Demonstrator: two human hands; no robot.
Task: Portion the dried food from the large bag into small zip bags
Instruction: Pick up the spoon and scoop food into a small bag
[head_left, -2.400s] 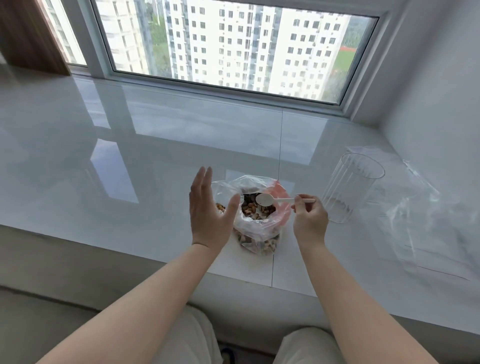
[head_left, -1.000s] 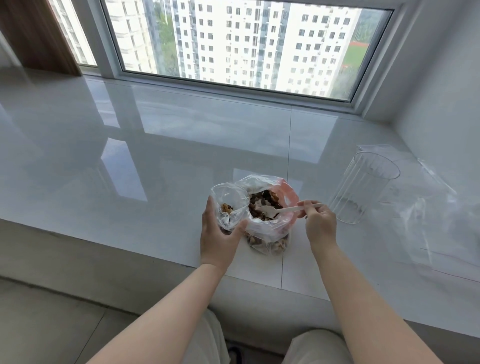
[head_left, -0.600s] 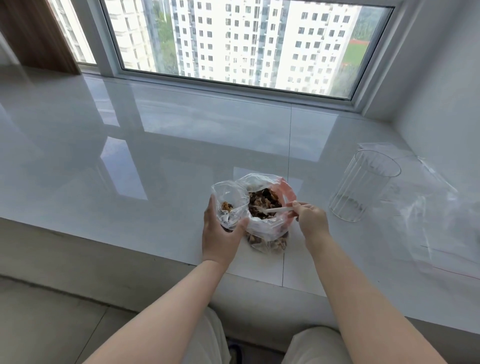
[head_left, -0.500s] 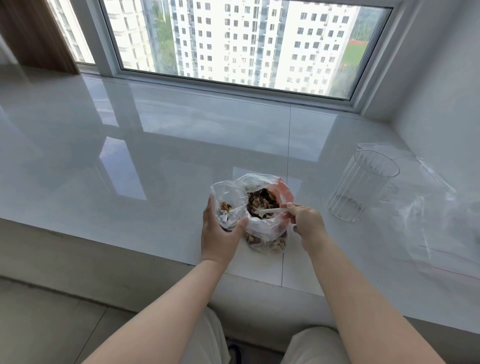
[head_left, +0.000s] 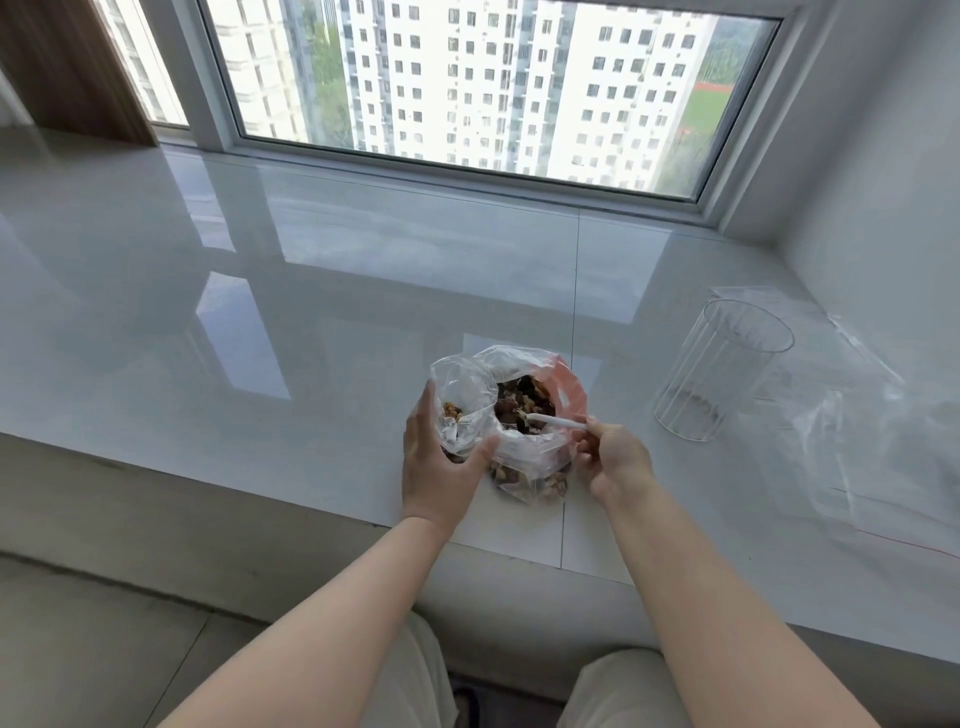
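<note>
Bags of dried food sit near the front edge of a glossy white sill: a small bag is gripped and held open by the left hand, touching the large bag beside it. A white spoon, pinched in the right hand, is dipped into the large bag's nuts. Both bags are judged thin, limp, light and slippery, best held at the rim; a clear cup stands apart to the right.
</note>
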